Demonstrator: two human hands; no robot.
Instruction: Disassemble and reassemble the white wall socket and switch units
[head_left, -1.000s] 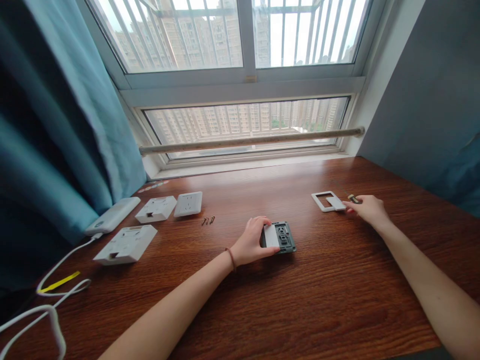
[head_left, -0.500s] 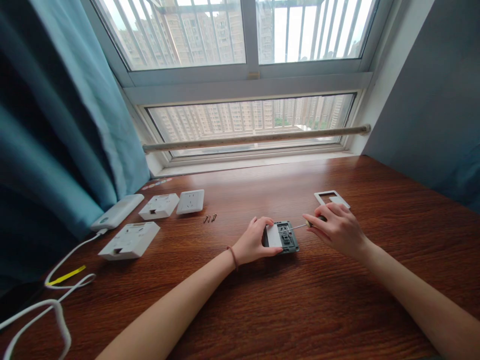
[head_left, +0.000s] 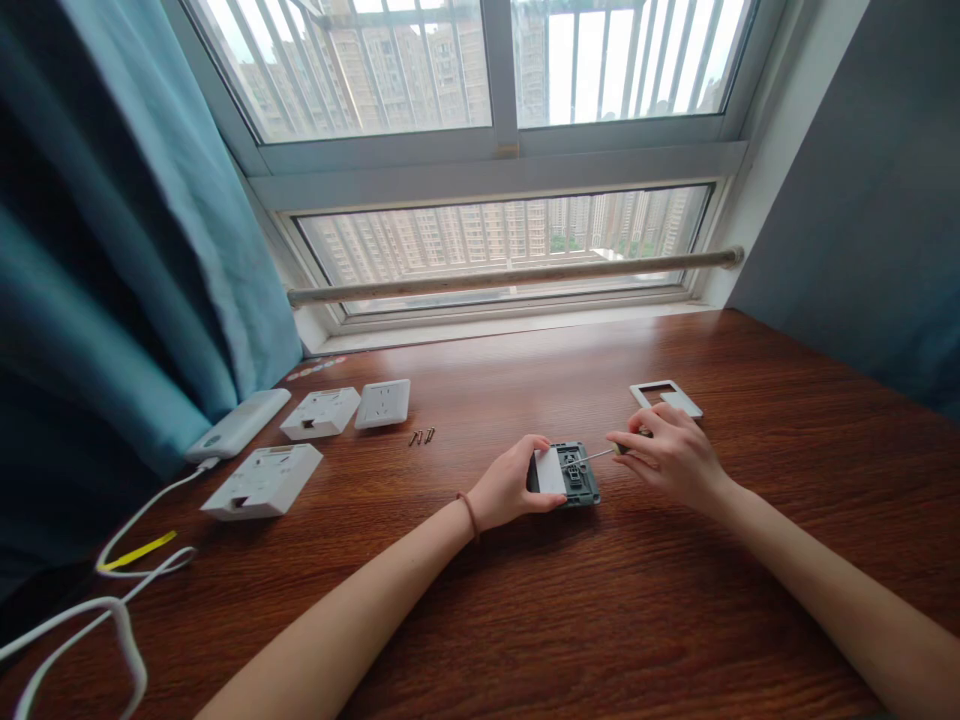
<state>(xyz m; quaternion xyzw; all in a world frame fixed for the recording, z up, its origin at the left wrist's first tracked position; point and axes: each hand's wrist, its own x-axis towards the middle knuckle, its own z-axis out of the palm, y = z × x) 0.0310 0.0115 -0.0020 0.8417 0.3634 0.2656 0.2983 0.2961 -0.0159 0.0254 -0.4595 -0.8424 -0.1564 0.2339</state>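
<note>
Thumb and fingers of my left hand (head_left: 517, 480) clasp the left side of a wall switch (head_left: 582, 478) on the wooden table. Its dark grey base shows on the right half, while a white rocker covers part of the left. My right hand (head_left: 671, 450) is closed around the handle of a screwdriver (head_left: 598, 456). The thin metal shaft points left, its tip at the exposed mechanism of the switch; whether it touches is too small to tell. Just beyond my right hand lies a white frame (head_left: 667, 398) with a rectangular opening, partly hidden by the fingers.
Several small screws (head_left: 421, 437) lie left of the switch. Farther left are a white socket panel (head_left: 383, 404), two white boxes (head_left: 262, 482) and a white power bank (head_left: 238, 425) with a cable (head_left: 120, 620) bearing a yellow tie (head_left: 139, 550). A blue curtain (head_left: 225, 250) hangs at the left.
Hands, switch and screwdriver stay nearly in place. The screwdriver handle has turned slightly in my right hand; the whole view has shifted a little.
</note>
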